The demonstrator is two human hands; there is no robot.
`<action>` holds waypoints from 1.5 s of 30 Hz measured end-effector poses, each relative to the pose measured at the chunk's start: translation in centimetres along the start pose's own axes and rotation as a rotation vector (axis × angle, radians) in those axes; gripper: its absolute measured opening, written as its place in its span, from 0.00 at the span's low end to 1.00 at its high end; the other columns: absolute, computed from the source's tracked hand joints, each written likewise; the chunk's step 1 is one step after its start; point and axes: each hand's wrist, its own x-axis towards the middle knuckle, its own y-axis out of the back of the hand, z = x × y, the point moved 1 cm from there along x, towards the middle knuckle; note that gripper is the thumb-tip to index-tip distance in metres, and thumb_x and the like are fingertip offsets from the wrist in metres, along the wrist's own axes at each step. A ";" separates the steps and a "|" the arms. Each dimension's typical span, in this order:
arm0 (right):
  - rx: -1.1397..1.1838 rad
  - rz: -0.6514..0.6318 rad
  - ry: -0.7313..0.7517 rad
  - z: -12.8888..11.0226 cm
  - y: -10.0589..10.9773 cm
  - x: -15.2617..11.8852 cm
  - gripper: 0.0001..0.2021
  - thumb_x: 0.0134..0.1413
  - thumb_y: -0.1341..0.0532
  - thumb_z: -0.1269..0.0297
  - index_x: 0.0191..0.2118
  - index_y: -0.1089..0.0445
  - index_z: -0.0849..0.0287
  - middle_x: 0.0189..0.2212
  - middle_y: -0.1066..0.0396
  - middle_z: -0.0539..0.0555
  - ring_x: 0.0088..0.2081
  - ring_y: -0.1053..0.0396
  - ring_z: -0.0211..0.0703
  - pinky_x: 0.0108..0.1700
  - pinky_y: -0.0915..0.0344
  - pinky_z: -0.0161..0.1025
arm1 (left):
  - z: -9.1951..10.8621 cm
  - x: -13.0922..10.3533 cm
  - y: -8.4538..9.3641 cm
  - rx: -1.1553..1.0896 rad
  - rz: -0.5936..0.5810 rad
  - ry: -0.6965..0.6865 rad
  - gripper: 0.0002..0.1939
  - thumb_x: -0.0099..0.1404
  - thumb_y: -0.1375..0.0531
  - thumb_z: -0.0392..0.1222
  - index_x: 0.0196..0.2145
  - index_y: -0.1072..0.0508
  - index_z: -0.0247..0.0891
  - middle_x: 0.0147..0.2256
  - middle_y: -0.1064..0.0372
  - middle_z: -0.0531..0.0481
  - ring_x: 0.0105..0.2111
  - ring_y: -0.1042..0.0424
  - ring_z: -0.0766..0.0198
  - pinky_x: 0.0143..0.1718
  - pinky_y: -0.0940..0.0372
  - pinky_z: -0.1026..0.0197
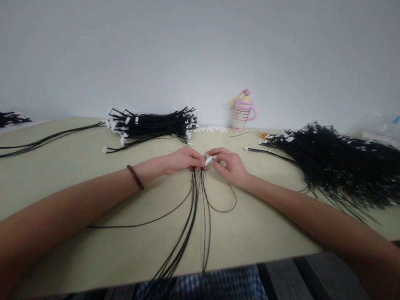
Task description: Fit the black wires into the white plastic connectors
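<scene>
Close together over the middle of the table, my two hands meet at a small white connector (pixel 208 160). My left hand (pixel 186 160) pinches the connector's near end together with several thin black wires (pixel 187 227), which hang down over the table's front edge. My right hand (pixel 229 164) is at the connector's other end, thumb and fingers pinched round a thin wire beside it. One black wire (pixel 234 200) loops out below my right hand. Another runs left under my left forearm. The fingertips partly hide where the wires meet the connector.
A bundle of black wires with white connectors (pixel 153 124) lies at the back left. A larger wire pile (pixel 346 162) covers the right side. Loose white connectors (pixel 211 129) and a striped pink-handled cup (pixel 242 114) are by the wall. The table's front edge (pixel 265 262) is close.
</scene>
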 end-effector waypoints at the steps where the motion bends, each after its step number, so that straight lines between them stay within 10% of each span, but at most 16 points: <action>1: 0.003 -0.001 0.000 0.0 0.0 0.0 0.07 0.49 0.47 0.74 0.23 0.37 0.61 0.36 0.32 0.56 0.38 0.34 0.38 0.40 0.37 0.37 | 0.0 0.0 0.0 -0.002 0.002 0.001 0.10 0.53 0.40 0.41 0.29 0.25 0.30 0.26 0.31 0.47 0.23 0.38 0.71 0.26 0.45 0.66; 45: -0.117 0.026 -0.011 0.0 -0.2 -0.2 0.07 0.52 0.48 0.72 0.25 0.38 0.60 0.35 0.35 0.56 0.38 0.36 0.39 0.41 0.39 0.37 | 0.2 -0.1 -0.3 -0.054 0.058 0.012 0.09 0.52 0.40 0.40 0.27 0.26 0.30 0.24 0.34 0.49 0.23 0.41 0.71 0.25 0.46 0.66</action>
